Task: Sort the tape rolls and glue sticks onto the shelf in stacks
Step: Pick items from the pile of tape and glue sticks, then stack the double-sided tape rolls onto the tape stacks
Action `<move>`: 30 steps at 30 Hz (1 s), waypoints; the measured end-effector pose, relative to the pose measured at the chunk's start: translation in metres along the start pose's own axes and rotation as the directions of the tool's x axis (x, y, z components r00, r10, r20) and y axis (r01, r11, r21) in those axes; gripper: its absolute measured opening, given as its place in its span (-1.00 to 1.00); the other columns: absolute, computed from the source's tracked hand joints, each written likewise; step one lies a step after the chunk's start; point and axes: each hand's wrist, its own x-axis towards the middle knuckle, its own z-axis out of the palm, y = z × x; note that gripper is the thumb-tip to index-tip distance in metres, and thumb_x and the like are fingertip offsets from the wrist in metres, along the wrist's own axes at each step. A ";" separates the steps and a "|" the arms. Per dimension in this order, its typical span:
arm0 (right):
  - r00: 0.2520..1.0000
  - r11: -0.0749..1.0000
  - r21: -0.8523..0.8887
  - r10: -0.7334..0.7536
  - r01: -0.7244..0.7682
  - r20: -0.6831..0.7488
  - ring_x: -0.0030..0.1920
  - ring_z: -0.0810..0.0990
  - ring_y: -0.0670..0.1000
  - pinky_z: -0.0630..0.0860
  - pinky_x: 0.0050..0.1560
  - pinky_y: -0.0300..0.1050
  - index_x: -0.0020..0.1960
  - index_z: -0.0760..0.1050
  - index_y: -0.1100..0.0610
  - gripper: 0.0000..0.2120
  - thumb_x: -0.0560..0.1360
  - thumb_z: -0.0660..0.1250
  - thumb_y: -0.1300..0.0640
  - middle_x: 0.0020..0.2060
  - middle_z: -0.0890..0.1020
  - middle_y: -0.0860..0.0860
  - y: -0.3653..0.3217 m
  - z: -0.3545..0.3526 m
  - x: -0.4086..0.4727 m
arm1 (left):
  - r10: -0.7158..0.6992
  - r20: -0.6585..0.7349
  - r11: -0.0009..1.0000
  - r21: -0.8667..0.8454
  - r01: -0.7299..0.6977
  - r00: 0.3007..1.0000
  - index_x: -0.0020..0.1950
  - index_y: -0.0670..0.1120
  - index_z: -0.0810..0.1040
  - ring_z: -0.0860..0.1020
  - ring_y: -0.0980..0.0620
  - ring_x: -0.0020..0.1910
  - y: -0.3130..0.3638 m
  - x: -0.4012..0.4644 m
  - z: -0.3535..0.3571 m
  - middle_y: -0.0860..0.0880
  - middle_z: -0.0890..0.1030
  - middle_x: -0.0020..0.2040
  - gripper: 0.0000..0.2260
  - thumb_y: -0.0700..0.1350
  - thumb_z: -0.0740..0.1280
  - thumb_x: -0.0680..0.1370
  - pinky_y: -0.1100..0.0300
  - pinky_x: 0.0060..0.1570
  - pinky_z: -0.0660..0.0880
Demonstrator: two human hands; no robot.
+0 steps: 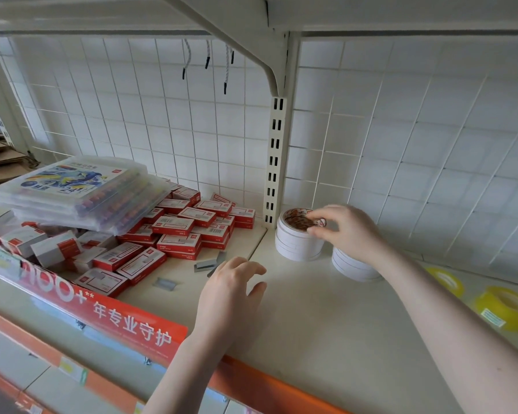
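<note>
A stack of white tape rolls (296, 245) stands on the shelf (326, 318) beside the slotted upright. My right hand (346, 227) is over it, fingers curled on the rim of the top roll (295, 221). A lower stack of white rolls (352, 264) sits just right of it, partly hidden under my right wrist. Two yellow tape rolls (504, 307) lie at the right edge. My left hand (231, 289) hovers above the shelf with loosely curled fingers and holds nothing. No glue sticks are visible.
Red-and-white staple boxes (177, 231) are heaped on the left half of the shelf, with clear crayon cases (72, 189) piled on them. Loose staple strips (205, 264) lie near my left hand. A wire grid backs the shelf; a bracket and upper shelf hang overhead.
</note>
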 end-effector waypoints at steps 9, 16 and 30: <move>0.944 0.922 -0.338 0.079 -0.192 -0.320 -0.10 0.60 0.20 0.48 -0.10 -0.02 0.00 0.62 0.20 -0.81 0.41 0.46 0.16 -0.12 0.66 0.12 0.035 -0.053 -0.103 | -0.005 -0.017 0.999 0.050 0.006 1.000 0.16 0.04 0.56 0.45 0.08 0.12 0.023 -0.007 0.005 0.12 0.54 0.10 -0.77 0.00 0.32 0.51 0.27 -0.04 0.34; 0.872 0.861 -0.349 0.192 -0.370 -0.449 -0.23 0.62 0.23 0.54 -0.21 0.04 -0.10 0.62 0.23 -0.77 0.27 0.55 0.27 -0.22 0.66 0.15 0.084 -0.086 -0.222 | 0.068 -0.012 0.998 0.007 -0.068 0.998 0.16 0.01 0.56 0.47 0.03 0.08 0.103 -0.032 0.040 0.08 0.55 0.08 -0.76 -0.02 0.33 0.51 0.19 -0.05 0.39; 0.821 0.798 -0.375 0.242 -0.471 -0.516 -0.25 0.62 0.20 0.56 -0.24 0.03 -0.09 0.61 0.25 -0.76 0.26 0.55 0.27 -0.24 0.65 0.14 0.254 -0.240 -0.439 | 0.108 0.016 0.993 -0.041 -0.108 0.994 0.10 -0.06 0.61 0.53 -0.08 0.05 0.379 -0.131 0.172 0.01 0.59 0.06 -0.77 -0.08 0.41 0.46 0.13 -0.05 0.39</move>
